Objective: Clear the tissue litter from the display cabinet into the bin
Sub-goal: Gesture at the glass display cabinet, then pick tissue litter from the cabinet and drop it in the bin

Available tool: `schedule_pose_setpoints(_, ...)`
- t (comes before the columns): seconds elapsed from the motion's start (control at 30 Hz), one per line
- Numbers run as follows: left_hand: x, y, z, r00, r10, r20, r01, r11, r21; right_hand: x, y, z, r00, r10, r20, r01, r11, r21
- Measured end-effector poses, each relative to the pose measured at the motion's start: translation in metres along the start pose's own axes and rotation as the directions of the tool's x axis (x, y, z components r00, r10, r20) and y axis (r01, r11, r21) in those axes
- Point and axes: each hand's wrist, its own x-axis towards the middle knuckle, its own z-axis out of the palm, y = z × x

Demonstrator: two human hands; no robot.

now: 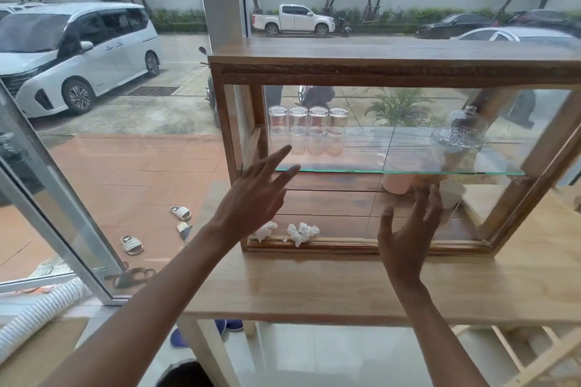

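Note:
A wooden display cabinet [377, 72] with glass sides stands on a light wooden table [345, 286]. On its bottom shelf near the front left lie two crumpled white tissues: one [302, 233] in plain view, another [264, 231] partly behind my left wrist. My left hand [257, 195] is raised in front of the cabinet's left side, fingers spread, holding nothing. My right hand [408, 232] hovers in front of the lower middle, fingers apart and empty. A dark bin rim [185, 374] shows at the bottom edge, under the table's left end.
Several upturned glasses [306, 122] stand on the glass shelf [377, 170], with a glass-domed dish [457, 135] to the right. A pink cup [396, 184] and a white paper cup [451, 193] sit on the bottom shelf. A big window is to the left.

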Motion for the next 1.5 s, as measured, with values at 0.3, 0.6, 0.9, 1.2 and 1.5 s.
schedule_pose_setpoints(0.3, -0.078, 0.004, 0.069, 0.894, -0.363, 0.263, 0.417, 0.888, -0.192, -0.084, -0.023, 0.041, 0.933, -0.142, 0.331, 0.14, 0.99, 0.031)
schedule_pose_setpoints(0.6, -0.092, 0.004, 0.101, 0.838, -0.395, 0.376, 0.467, 0.876, -0.12, -0.12, -0.059, 0.084, 0.879, -0.001, 0.476, 0.053, 0.994, -0.096)
schedule_pose_setpoints(0.9, -0.104, -0.001, 0.104, 0.818, -0.396, 0.418, 0.493, 0.857, -0.152, -0.121, -0.071, 0.109, 0.904, 0.12, 0.41, -0.047, 0.982, -0.184)
schedule_pose_setpoints(1.2, -0.112, -0.002, 0.097, 0.819, -0.369, 0.44, 0.481, 0.859, -0.174, -0.125, -0.07, 0.118, 0.898, 0.135, 0.418, -0.04, 0.973, -0.229)
schedule_pose_setpoints(1.5, -0.112, -0.009, 0.094, 0.849, -0.337, 0.408, 0.417, 0.901, -0.123, -0.127, -0.068, 0.119, 0.908, 0.117, 0.402, -0.008, 0.965, -0.262)
